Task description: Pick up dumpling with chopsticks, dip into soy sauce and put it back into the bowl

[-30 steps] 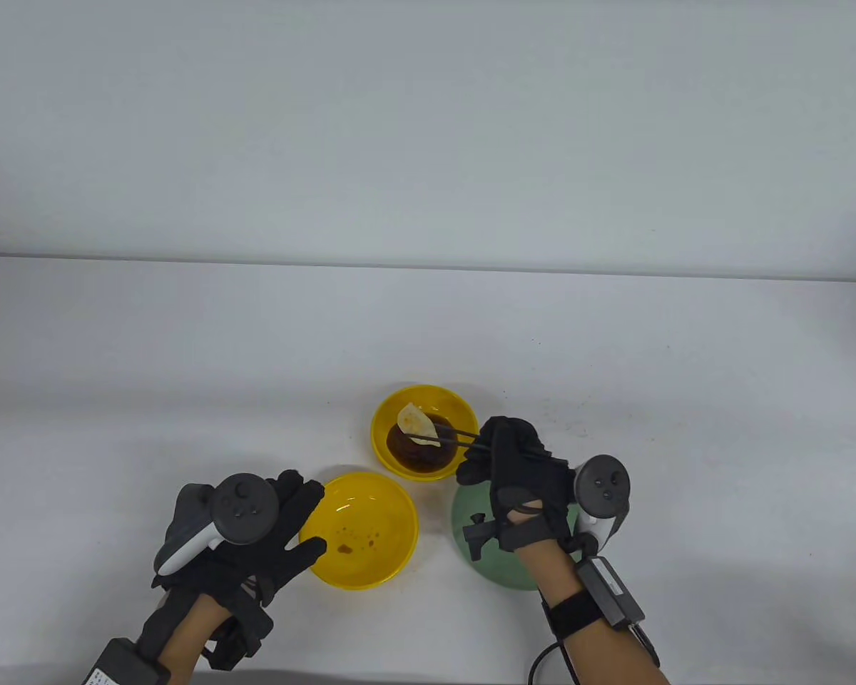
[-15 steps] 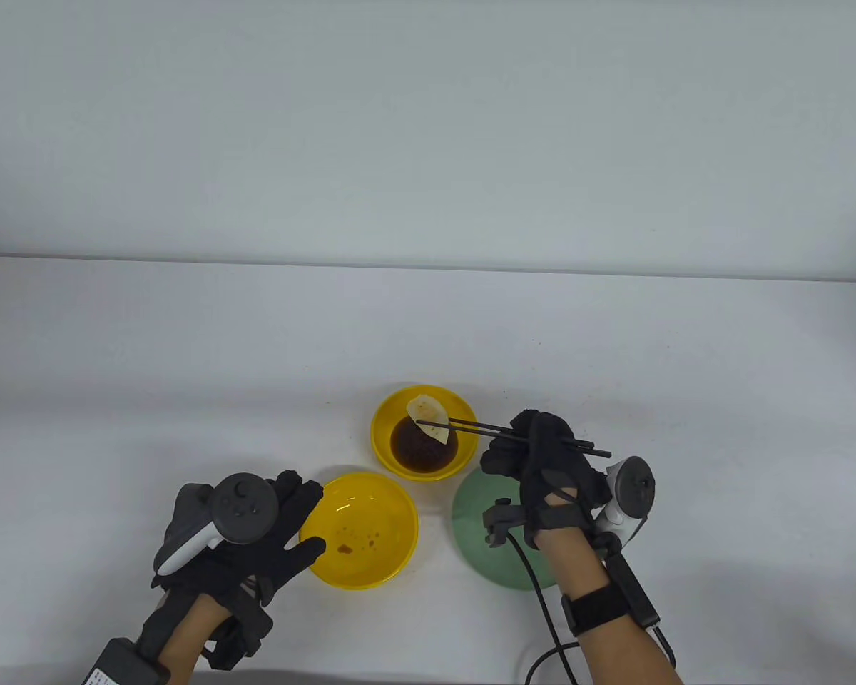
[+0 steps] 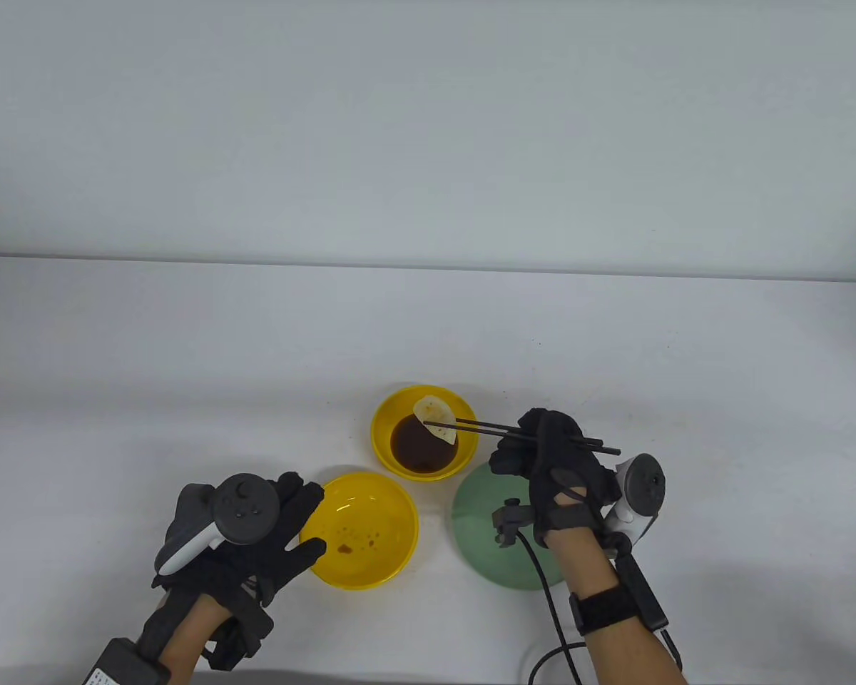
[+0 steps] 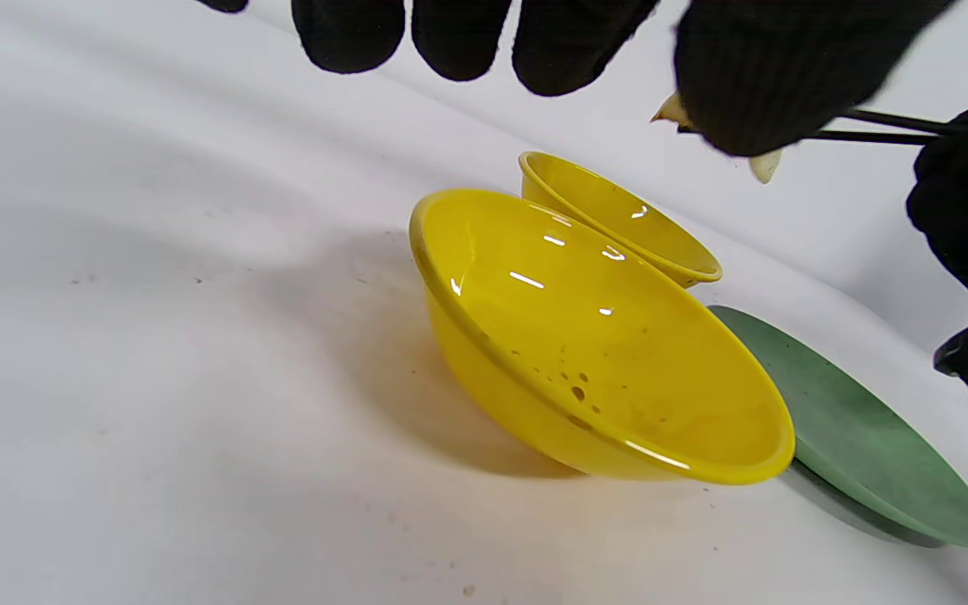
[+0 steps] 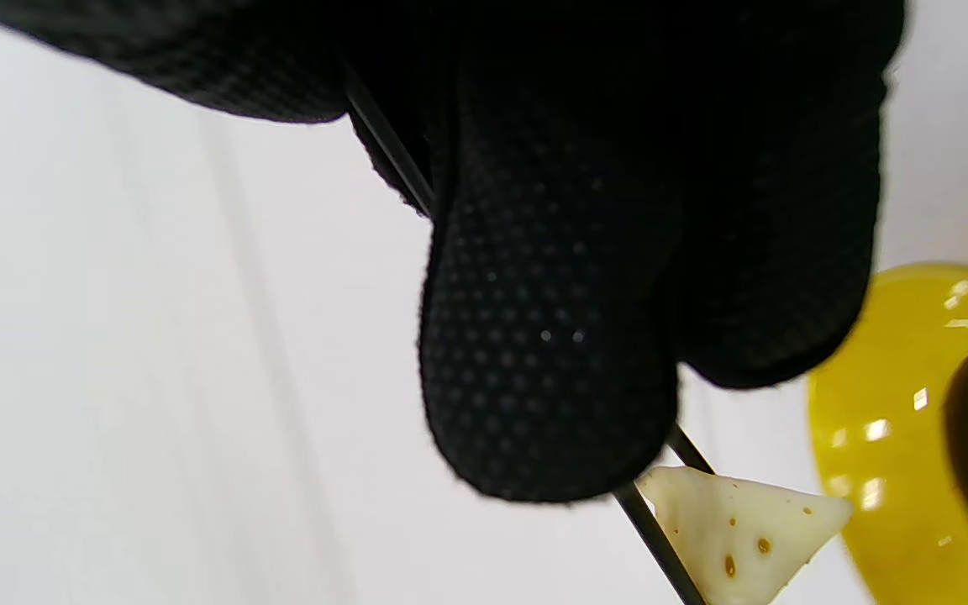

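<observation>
My right hand [image 3: 556, 464] is pinching the chopsticks [image 3: 499, 430] gripping the dumpling [image 3: 435, 416]; only its wrist view is showing sauce specks. My left hand [image 3: 257, 528] is lying spread.

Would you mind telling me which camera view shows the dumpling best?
The table view: the whole dumpling shows, pinched by the chopsticks above the soy sauce bowl. The right wrist view shows a sauce-spotted corner; in the left wrist view a finger hides most of it.

Two yellow bowls [image 3: 360, 529], one dumpling [image 3: 435, 419], one green plate [image 3: 485, 528], two chopsticks [image 3: 492, 428].
</observation>
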`<state>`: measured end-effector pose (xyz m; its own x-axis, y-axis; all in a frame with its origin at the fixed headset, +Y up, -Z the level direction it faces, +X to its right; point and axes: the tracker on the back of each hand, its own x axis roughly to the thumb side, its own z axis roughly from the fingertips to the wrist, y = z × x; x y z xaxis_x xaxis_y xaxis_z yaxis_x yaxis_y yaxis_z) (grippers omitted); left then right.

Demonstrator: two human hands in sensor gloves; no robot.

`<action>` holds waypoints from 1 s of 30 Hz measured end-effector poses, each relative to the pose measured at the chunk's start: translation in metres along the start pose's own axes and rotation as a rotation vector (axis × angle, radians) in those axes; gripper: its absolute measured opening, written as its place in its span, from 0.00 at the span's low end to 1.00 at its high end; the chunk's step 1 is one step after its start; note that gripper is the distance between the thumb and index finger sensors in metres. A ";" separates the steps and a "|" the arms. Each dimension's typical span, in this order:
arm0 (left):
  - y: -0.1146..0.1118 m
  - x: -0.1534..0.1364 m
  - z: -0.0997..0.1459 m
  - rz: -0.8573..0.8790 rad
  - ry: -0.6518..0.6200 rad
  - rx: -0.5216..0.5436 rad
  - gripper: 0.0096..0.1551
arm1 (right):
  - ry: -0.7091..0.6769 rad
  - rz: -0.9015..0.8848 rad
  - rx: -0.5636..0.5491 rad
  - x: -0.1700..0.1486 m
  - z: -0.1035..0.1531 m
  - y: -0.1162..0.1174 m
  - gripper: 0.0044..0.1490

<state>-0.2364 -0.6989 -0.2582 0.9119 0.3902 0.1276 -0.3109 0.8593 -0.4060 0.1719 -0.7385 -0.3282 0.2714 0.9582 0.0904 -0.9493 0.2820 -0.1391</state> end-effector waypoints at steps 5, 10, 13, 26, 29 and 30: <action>0.000 0.000 0.000 0.006 -0.011 0.004 0.48 | 0.059 -0.093 0.082 0.002 0.011 0.007 0.24; 0.001 -0.001 0.000 0.015 -0.015 0.010 0.49 | 0.010 0.119 0.347 0.007 0.027 0.039 0.24; 0.000 -0.001 0.000 0.014 -0.010 0.007 0.49 | -0.135 0.341 0.467 0.013 0.041 0.064 0.24; -0.001 -0.002 -0.001 0.002 0.004 -0.001 0.48 | -0.314 0.629 0.643 -0.013 0.061 0.099 0.24; -0.002 -0.002 -0.001 -0.003 0.011 -0.004 0.48 | -0.319 0.644 0.683 -0.012 0.063 0.102 0.24; -0.002 -0.002 -0.001 -0.002 0.011 -0.006 0.48 | -0.319 0.641 0.692 -0.012 0.064 0.102 0.24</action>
<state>-0.2376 -0.7013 -0.2584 0.9154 0.3848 0.1183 -0.3077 0.8583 -0.4108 0.0620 -0.7240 -0.2808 -0.2838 0.8335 0.4741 -0.8125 -0.4716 0.3427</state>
